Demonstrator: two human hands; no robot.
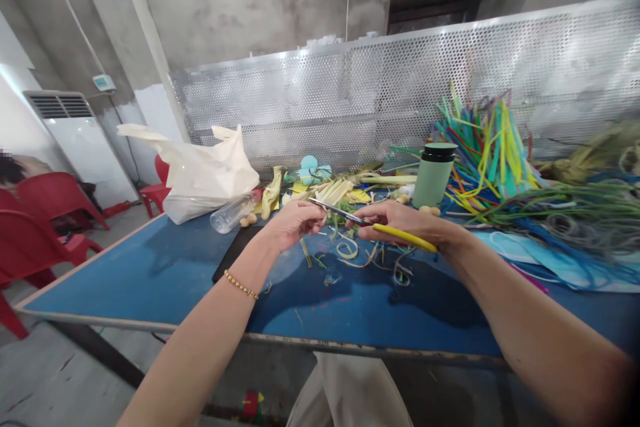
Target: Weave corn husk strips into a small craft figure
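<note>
My right hand (393, 215) is wrapped round a pair of scissors (405, 235) with yellow handles. Their metal blades point left, and the tips lie close by the fingers of my left hand (300, 221). That hand is closed in a pinch; what it holds is too small to make out. Just under it a thin yellowish strip (306, 253) shows, but whether it hangs from the fingers or lies on the table I cannot tell. Curled scraps of strip (349, 250) are scattered on the blue table (310, 313) below both hands.
Behind the hands lie dried husks (273, 192). A white plastic bag (210, 170) and a clear bottle (233, 215) are on the left. To the right stand a green tumbler (434, 177), colourful strips (493, 140), green cords (565, 203) and blue masks (530, 255). A perforated metal panel (310, 103) rises behind.
</note>
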